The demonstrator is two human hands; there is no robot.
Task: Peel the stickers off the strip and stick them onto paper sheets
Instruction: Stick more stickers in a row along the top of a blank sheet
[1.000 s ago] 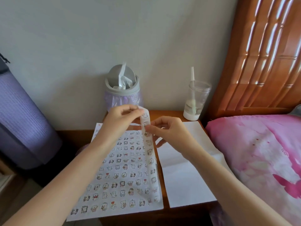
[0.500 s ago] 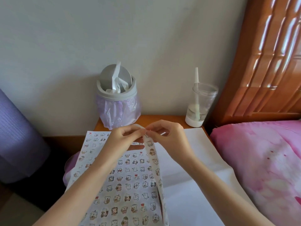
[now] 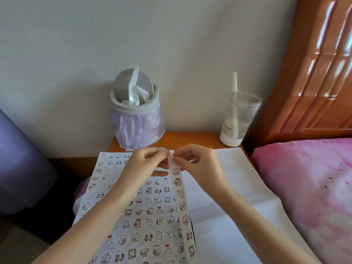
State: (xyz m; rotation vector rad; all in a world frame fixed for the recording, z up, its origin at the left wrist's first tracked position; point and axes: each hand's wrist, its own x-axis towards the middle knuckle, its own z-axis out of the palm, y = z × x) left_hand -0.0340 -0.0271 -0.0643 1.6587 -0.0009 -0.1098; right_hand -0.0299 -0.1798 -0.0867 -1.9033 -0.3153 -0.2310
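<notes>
A pink patterned bedspread [image 3: 314, 178] is lying well to the right of a white paper sheet filled with rows of small cartoon animal stickers [image 3: 148, 216]. A ribbed purple rolled mat [image 3: 19, 159] is standing well to that sheet's left. The sheet is resting on an orange-brown wooden bedside table [image 3: 190, 139], with its left edge hanging past the tabletop. Just right of it, a blank white paper sheet [image 3: 238, 187] is lying flat, likely waiting for the next stickers and offering plenty of open surface.

Behind the sticker sheet, a grey round bin lined with a lilac plastic bag [image 3: 136, 119] is holding crumpled white scraps, probably spent backing. A clear plastic cup with a white straw [image 3: 240, 119] is standing behind and to the right, well apart from the hands.

Above the sheet's top right corner, the left hand [image 3: 144, 162] is pinching the upper end of a long narrow white sticker strip [image 3: 181, 197]. The right hand [image 3: 198, 162] is pinching it just beside, seemingly lifting a sticker's edge. The strip is trailing down along the sheet's right edge.
</notes>
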